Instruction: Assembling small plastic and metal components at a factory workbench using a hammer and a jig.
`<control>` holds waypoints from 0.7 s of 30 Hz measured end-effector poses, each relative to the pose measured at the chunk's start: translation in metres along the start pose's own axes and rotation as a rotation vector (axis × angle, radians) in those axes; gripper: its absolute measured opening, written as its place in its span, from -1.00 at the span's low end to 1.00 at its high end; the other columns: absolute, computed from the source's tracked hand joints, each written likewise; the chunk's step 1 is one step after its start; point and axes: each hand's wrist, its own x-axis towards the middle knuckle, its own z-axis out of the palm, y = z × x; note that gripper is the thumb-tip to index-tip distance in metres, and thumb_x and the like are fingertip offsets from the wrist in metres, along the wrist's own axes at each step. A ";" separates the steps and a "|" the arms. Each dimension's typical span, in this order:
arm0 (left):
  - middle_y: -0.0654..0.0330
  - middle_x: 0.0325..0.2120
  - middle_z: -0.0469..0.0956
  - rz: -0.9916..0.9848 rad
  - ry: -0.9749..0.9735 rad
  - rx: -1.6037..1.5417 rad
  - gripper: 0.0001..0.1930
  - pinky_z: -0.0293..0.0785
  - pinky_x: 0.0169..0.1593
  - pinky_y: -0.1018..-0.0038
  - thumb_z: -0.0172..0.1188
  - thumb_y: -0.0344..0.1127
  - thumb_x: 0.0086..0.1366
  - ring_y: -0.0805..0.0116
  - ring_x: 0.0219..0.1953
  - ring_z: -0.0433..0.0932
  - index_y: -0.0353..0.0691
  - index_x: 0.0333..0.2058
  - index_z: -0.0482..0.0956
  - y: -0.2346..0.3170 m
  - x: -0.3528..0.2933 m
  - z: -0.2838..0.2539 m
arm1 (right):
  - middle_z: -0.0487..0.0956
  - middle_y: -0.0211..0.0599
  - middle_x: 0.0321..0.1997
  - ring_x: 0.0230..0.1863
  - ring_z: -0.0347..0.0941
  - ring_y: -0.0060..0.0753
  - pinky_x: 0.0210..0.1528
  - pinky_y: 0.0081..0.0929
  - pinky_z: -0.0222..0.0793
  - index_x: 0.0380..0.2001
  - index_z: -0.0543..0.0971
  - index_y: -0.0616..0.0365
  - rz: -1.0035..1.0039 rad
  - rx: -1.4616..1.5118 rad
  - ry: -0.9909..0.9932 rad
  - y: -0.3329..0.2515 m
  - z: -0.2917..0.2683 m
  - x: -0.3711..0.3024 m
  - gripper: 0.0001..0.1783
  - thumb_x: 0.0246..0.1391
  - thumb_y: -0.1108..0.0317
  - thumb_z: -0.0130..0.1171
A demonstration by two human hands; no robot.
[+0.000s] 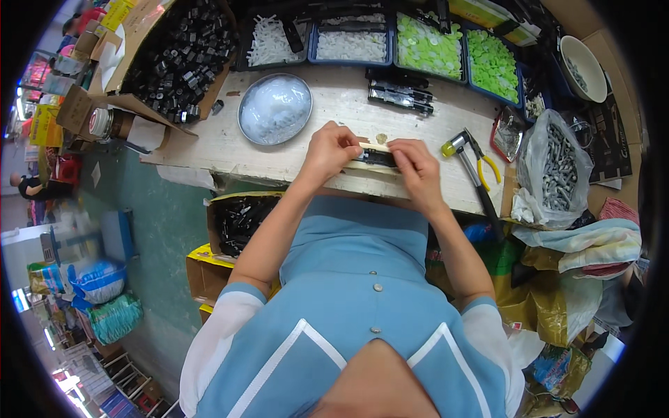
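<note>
A long black part [377, 158] lies level at the front edge of the worktable, with pale cream strips along its near and far sides. My left hand [326, 155] is closed at its left end, thumb and fingertips pinched together. At the other end, my right hand [417, 169] grips it with the thumb on top and fingers bent behind. The fingers partly cover both ends. Just beyond my hands is a small round tan piece [381, 138]. A few similar black parts [401, 96] lie side by side farther back.
A metal dish [275, 109] of whitish, glossy matter stands left. Bins of white pieces [350, 46] and green pieces [430, 46] line the back. On the right are a hammer [468, 161], yellow-handled pliers [490, 169] and a bag of metal parts [557, 164]. A carton [182, 59] holds black pieces.
</note>
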 end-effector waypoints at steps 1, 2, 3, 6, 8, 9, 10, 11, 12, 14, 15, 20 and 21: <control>0.10 -0.52 0.45 0.009 0.002 0.005 -0.88 0.38 -0.36 0.48 0.28 -0.41 -0.15 0.34 -0.52 0.45 -0.26 -0.55 0.56 0.007 0.007 -0.004 | 0.51 -0.20 -0.33 -0.30 0.38 -0.26 -0.20 -0.48 0.30 -0.41 0.51 0.27 0.006 -0.016 0.037 0.004 -0.008 0.004 -0.89 -0.04 0.51 0.02; 0.09 -0.54 0.46 0.041 -0.115 0.166 -0.87 0.39 -0.36 0.45 0.28 -0.38 -0.14 0.30 -0.51 0.46 -0.26 -0.55 0.56 0.021 0.013 -0.010 | 0.51 -0.17 -0.33 -0.30 0.40 -0.26 -0.19 -0.46 0.30 -0.41 0.51 0.27 -0.045 -0.123 0.093 0.003 -0.022 0.011 -0.89 -0.03 0.50 0.02; 0.07 -0.56 0.46 0.073 -0.228 0.329 -0.85 0.39 -0.36 0.42 0.29 -0.35 -0.14 0.25 -0.50 0.47 -0.26 -0.56 0.56 0.029 0.020 -0.015 | 0.50 -0.16 -0.33 -0.30 0.41 -0.25 -0.19 -0.44 0.30 -0.40 0.51 0.28 -0.045 -0.213 0.146 0.009 -0.039 0.018 -0.88 -0.03 0.50 0.02; 0.07 -0.55 0.50 0.211 0.001 0.409 -0.83 0.41 -0.35 0.38 0.31 -0.31 -0.16 0.19 -0.47 0.51 -0.23 -0.55 0.58 0.030 0.061 -0.027 | 0.49 -0.12 -0.35 -0.28 0.42 -0.18 -0.20 -0.41 0.30 -0.35 0.51 0.26 0.046 -0.423 0.289 0.026 -0.098 0.037 -0.84 -0.02 0.45 0.02; 0.00 -0.45 0.53 0.182 0.174 0.485 -0.79 0.43 -0.29 0.32 0.29 -0.22 -0.13 0.12 -0.38 0.52 -0.19 -0.51 0.59 0.045 0.093 -0.039 | 0.48 -0.07 -0.33 -0.28 0.41 -0.09 -0.22 -0.36 0.31 -0.32 0.51 0.21 0.283 -0.620 0.281 0.051 -0.139 0.040 -0.81 -0.02 0.41 0.01; -0.02 -0.41 0.53 0.141 0.239 0.525 -0.77 0.43 -0.26 0.29 0.28 -0.19 -0.11 0.09 -0.34 0.53 -0.19 -0.48 0.60 0.051 0.108 -0.044 | 0.48 -0.05 -0.32 -0.27 0.41 -0.05 -0.22 -0.32 0.31 -0.32 0.51 0.19 0.306 -0.779 0.246 0.063 -0.157 0.039 -0.80 -0.03 0.39 0.00; -0.02 -0.41 0.53 0.146 0.246 0.521 -0.77 0.43 -0.26 0.29 0.28 -0.19 -0.11 0.09 -0.34 0.53 -0.19 -0.48 0.60 0.052 0.123 -0.047 | 0.47 -0.04 -0.31 -0.27 0.40 -0.02 -0.22 -0.29 0.31 -0.31 0.51 0.18 0.327 -0.939 0.211 0.073 -0.170 0.040 -0.79 -0.03 0.37 -0.01; -0.04 -0.39 0.53 0.129 0.296 0.621 -0.75 0.43 -0.24 0.26 0.26 -0.18 -0.10 0.05 -0.31 0.52 -0.21 -0.46 0.59 0.050 0.138 -0.049 | 0.47 -0.02 -0.31 -0.25 0.40 0.03 -0.22 -0.19 0.30 -0.31 0.51 0.17 0.361 -1.056 0.148 0.078 -0.176 0.041 -0.77 -0.06 0.38 -0.03; -0.05 -0.37 0.53 0.113 0.343 0.720 -0.73 0.43 -0.22 0.23 0.24 -0.17 -0.09 0.01 -0.28 0.52 -0.23 -0.45 0.59 0.051 0.150 -0.049 | 0.47 -0.02 -0.31 -0.25 0.40 0.03 -0.22 -0.19 0.30 -0.31 0.51 0.17 0.352 -1.055 0.152 0.079 -0.177 0.043 -0.77 -0.06 0.38 -0.03; -0.06 -0.38 0.53 0.089 0.287 0.774 -0.72 0.43 -0.21 0.22 0.24 -0.18 -0.09 -0.01 -0.27 0.51 -0.26 -0.44 0.59 0.056 0.165 -0.045 | 0.47 0.01 -0.33 -0.21 0.39 0.05 -0.19 -0.14 0.30 -0.32 0.51 0.17 0.533 -1.169 0.042 0.084 -0.177 0.042 -0.76 -0.10 0.42 -0.04; -0.08 -0.39 0.53 0.063 0.222 0.828 -0.71 0.43 -0.21 0.21 0.23 -0.19 -0.09 -0.03 -0.27 0.51 -0.28 -0.43 0.58 0.058 0.169 -0.043 | 0.49 0.06 -0.39 -0.28 0.41 0.08 -0.24 -0.12 0.32 -0.40 0.50 0.22 0.437 -1.163 0.095 0.093 -0.177 0.038 -0.80 -0.16 0.40 0.01; -0.15 -0.37 0.51 0.054 0.108 0.830 -0.79 0.43 -0.18 0.20 0.16 -0.34 -0.10 -0.07 -0.25 0.50 -0.30 -0.44 0.58 0.058 0.181 -0.048 | 0.51 0.07 -0.40 -0.31 0.43 0.11 -0.26 -0.08 0.33 -0.40 0.49 0.24 0.495 -1.198 0.061 0.096 -0.169 0.048 -0.78 -0.22 0.47 -0.02; -0.15 -0.37 0.51 0.086 0.112 0.834 -0.81 0.42 -0.17 0.20 0.13 -0.38 -0.11 -0.08 -0.25 0.50 -0.31 -0.45 0.58 0.054 0.183 -0.048 | 0.51 0.08 -0.40 -0.32 0.44 0.11 -0.27 -0.08 0.34 -0.40 0.49 0.24 0.497 -1.208 0.051 0.094 -0.168 0.049 -0.77 -0.23 0.49 -0.03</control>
